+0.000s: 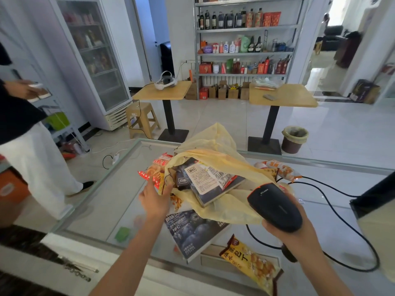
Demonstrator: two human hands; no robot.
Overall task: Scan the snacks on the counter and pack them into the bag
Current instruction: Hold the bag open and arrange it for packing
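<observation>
A pale yellow plastic bag (215,154) lies open on the glass counter (102,199), with dark boxed snacks (210,182) showing in its mouth. My left hand (155,198) pinches the bag's left edge, next to a red snack packet (157,169). My right hand (288,229) grips a black barcode scanner (275,207) to the right of the bag. A dark blue box (192,231) lies partly under the bag. A yellow snack packet (252,263) rests near the counter's front edge. An orange snack packet (280,169) lies behind the bag on the right.
The scanner's black cable (350,227) loops across the counter's right side. A dark device (374,199) stands at the right edge. A person in white trousers (36,159) stands left of the counter. Two wooden tables (282,95), a stool and shelves stand beyond.
</observation>
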